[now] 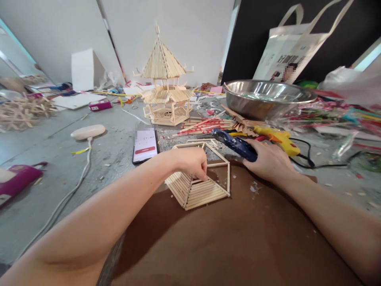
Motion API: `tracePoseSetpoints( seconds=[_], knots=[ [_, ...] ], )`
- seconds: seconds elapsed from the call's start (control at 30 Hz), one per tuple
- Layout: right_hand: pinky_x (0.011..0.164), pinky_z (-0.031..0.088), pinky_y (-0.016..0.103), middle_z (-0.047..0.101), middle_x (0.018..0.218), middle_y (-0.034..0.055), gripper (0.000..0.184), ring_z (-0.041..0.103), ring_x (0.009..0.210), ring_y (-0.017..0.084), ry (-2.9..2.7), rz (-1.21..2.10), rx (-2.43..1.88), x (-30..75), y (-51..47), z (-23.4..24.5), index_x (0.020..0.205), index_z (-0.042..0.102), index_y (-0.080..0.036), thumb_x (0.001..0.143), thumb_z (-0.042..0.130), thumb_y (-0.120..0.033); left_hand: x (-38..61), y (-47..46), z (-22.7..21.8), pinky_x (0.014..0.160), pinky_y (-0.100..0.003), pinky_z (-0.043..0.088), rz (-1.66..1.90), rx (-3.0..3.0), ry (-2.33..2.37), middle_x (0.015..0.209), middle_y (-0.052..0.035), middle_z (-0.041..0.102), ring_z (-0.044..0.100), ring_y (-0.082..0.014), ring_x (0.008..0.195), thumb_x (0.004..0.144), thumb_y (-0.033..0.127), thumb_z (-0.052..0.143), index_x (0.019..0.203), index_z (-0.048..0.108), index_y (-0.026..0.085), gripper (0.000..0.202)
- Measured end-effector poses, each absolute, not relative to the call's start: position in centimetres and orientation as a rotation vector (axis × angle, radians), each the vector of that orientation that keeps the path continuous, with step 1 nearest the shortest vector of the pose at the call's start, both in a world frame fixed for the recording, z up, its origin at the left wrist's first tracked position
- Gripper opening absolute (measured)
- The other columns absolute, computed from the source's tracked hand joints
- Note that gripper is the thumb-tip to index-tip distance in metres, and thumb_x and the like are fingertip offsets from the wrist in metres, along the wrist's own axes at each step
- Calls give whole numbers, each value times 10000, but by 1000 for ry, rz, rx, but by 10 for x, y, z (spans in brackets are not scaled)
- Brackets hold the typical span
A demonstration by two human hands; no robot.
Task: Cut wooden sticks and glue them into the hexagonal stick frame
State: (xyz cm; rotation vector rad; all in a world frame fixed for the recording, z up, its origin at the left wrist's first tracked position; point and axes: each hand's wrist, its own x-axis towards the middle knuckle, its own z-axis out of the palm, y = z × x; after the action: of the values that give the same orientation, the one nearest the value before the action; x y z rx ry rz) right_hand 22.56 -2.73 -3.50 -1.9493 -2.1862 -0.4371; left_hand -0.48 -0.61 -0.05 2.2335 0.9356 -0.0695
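Note:
A partly slatted hexagonal frame of thin wooden sticks (205, 195) lies on the brown board; rows of sticks fill its near and left panels, while the right ones are bare outlines. My left hand (195, 163) is closed over its middle, fingertips down at the top of the near panel; whatever they pinch is hidden. To the right, my right hand (269, 159) has its fingers round the near end of a dark blue hand tool (233, 143), whose far end points left. A yellow glue gun (279, 140) lies just beyond that hand.
Behind stands a wooden-stick pagoda model (166, 95). A phone (145, 145) lies left of the frame, near a white corded device (88, 132). A steel basin (268, 107), red-and-wood sticks (202, 125) and a tote bag (290, 51) are farther back. The brown board (232, 242) spans the front.

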Motion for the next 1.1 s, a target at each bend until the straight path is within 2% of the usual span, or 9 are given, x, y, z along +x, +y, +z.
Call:
tracePoseSetpoints(
  seconds=[0.27,1.1],
  knots=[
    [614,389,334,609,842,56,506,546,717,239,-2188,-421,-1936,227,-26,-37,1099,458,-230,621,478,-397,-3,-8,2,455,-189,333,-145,2227,883,444,12,575,498,-89,436,558,211,578,487,612,164,92],
    [616,387,336,613,827,64,493,547,705,247,-2189,-426,-1914,226,-28,-35,1076,468,-219,614,474,-392,-5,-5,6,500,-181,355,-259,2343,853,582,-9,602,509,-84,527,632,299,525,682,620,145,188]
  ],
)
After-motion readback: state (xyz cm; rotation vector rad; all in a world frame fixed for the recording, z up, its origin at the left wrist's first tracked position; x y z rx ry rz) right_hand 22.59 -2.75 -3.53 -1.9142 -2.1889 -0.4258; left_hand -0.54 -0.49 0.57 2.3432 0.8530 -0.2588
